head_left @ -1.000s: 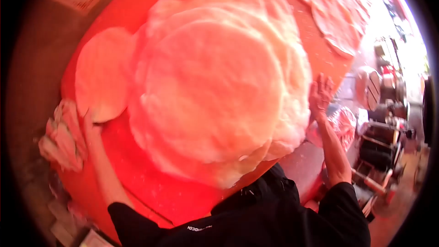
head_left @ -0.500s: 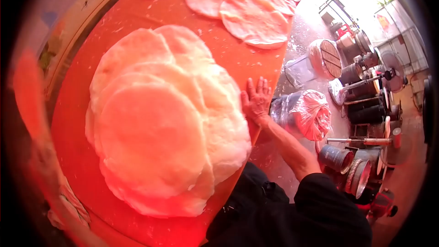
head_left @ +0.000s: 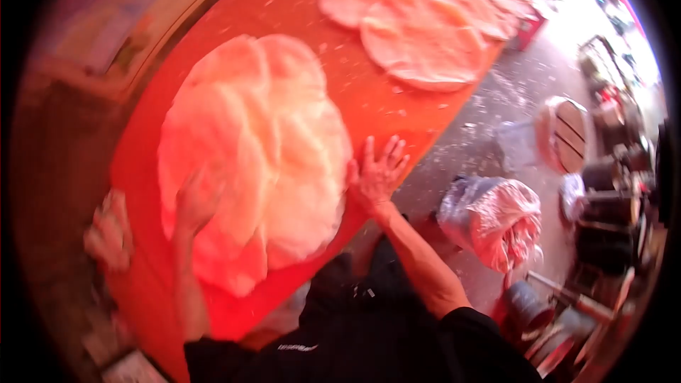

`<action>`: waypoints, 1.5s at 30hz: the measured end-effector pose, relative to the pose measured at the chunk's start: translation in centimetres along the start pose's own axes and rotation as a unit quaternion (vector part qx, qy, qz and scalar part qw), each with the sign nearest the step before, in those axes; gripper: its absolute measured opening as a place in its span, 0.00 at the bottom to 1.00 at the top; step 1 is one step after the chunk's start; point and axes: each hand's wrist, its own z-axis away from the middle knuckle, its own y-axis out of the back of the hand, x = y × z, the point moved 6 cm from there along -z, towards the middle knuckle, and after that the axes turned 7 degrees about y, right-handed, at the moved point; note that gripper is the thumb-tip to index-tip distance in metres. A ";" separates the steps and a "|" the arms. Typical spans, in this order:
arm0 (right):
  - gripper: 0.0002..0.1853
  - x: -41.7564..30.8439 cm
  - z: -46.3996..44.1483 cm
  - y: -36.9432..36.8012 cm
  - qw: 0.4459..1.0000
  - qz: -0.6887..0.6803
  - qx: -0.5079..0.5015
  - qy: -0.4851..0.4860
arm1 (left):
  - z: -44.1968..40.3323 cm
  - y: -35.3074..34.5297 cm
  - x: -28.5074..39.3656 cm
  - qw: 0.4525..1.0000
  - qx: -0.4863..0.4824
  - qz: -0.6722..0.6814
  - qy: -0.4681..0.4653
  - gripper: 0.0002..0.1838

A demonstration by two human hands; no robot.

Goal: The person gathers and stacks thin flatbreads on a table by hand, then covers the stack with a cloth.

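Note:
Several thin, round flatbread sheets overlap in a wide pile on the orange-red table. My left hand is over the left part of the pile, slightly blurred, with its fingers stretched out and nothing seen in them. Whether it presses on the top sheet I cannot tell. Beside the pile's right edge, my right hand lies flat near the table edge, its fingers spread and holding nothing. More round sheets are spread in overlapping layers at the far end.
A crumpled cloth is at the table's left edge. To the right on the floor stand a plastic-wrapped container, a slatted round-topped container and a metal bucket. Pale flakes dot the table and floor.
My left hand has come from the far left onto the pile. The smaller round layers on top no longer show as before. My right hand stays flat by the edge; the view has shifted.

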 end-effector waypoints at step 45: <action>0.28 7.0 0.2 2.1 0.912 -0.012 -0.124 0.392 | 26.7 -5.6 -3.6 0.862 0.277 0.037 0.423 0.25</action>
